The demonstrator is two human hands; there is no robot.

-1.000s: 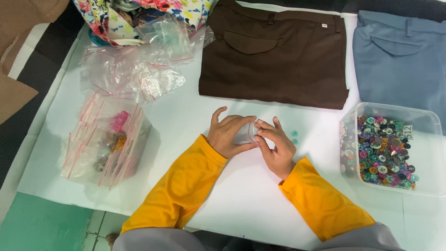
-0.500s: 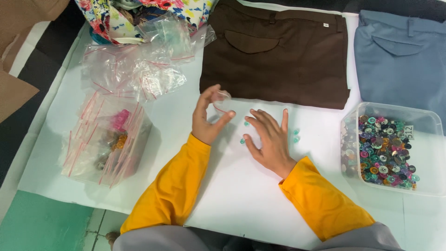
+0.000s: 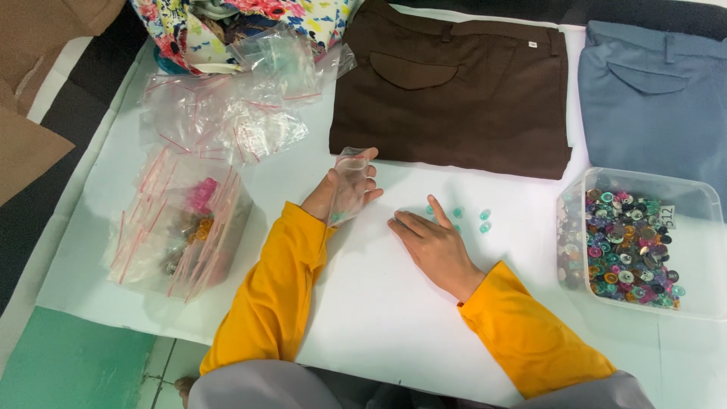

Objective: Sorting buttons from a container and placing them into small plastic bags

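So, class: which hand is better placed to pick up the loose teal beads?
Probably the right hand: its fingers lie beside the teal beads, while the left hand holds a small clear bag.

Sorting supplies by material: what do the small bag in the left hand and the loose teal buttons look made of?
Small bag: thin clear plastic film, glossy; it crumples and the left hand shows through it. Teal buttons near the right hand: probably hard plastic, smooth and slightly translucent, though too small to be certain.
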